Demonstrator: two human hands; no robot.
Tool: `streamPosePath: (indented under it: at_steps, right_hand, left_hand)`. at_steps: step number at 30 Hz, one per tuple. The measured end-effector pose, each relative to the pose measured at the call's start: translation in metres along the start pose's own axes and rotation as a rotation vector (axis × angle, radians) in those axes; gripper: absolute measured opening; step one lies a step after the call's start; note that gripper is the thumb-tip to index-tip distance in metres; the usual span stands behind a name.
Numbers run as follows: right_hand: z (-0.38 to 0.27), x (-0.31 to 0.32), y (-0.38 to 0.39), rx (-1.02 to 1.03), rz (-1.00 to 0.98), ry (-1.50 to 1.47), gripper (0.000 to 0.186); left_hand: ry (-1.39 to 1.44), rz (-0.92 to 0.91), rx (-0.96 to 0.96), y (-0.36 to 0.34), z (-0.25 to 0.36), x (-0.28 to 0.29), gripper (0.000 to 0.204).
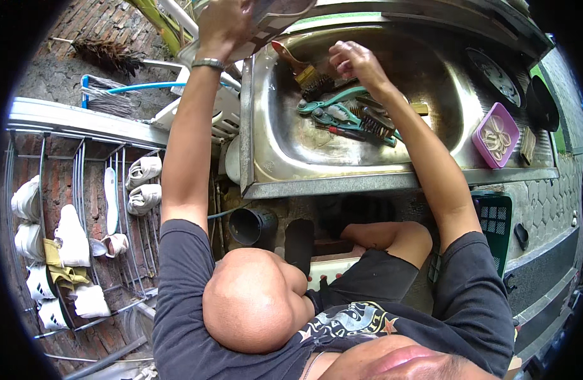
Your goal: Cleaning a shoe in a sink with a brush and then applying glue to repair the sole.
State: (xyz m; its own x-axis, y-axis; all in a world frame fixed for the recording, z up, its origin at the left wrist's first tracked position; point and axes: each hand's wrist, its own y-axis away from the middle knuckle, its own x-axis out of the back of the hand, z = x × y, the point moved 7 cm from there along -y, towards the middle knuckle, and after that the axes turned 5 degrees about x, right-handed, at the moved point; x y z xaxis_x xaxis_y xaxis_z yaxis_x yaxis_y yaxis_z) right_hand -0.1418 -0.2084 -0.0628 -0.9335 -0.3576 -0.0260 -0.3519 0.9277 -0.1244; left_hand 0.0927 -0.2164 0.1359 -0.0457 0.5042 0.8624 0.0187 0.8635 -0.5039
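Note:
My left hand (227,22) is at the top edge, its fingers partly cut off. It is closed on a grey-brown shoe (275,26) with a pale edge, which lies partly out of view beyond the sink's left rim. Over the steel sink (342,161) hangs my right hand (358,63), fingers loosely bent and slightly apart, with nothing visible in them. A wooden-handled brush (294,60) leans in the basin just left of that hand. Below it lie turquoise-handled brushes (339,98) and a dark-bristled brush (373,125), in a heap.
Right of the basin stand a pink basket (496,136) with pale loops inside and a black bowl (542,104). At left, a wire rack (123,253) holds several white shoes (71,234). A black bucket (246,226) is under the sink, and a green crate (496,221) beside my right arm.

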Motion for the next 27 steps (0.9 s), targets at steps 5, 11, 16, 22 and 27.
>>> streamPosePath:
  at_steps: [5,11,16,22,27]
  right_hand:
    - [-0.013,0.013,0.002,0.012,-0.1,-0.484,0.087]
    - [-0.002,0.017,0.006,-0.064,-0.128,-0.037,0.103]
    - [0.002,0.005,0.001,0.033,-0.081,0.228,0.095]
    - [-0.005,0.022,0.0,0.167,0.075,0.053,0.049]
    - [0.013,0.026,0.01,-0.179,-0.001,0.183,0.04]
  left_hand:
    - [-0.302,0.143,-0.588,0.025,0.089,-0.008,0.022]
    - [-0.13,0.402,-1.119,0.067,0.125,-0.001,0.021]
    - [-0.235,0.437,-1.485,0.095,0.142,-0.012,0.026]
    - [-0.087,0.45,-1.316,0.078,0.105,-0.006,0.047]
    - [0.403,0.453,-0.702,0.06,0.016,-0.004,0.048]
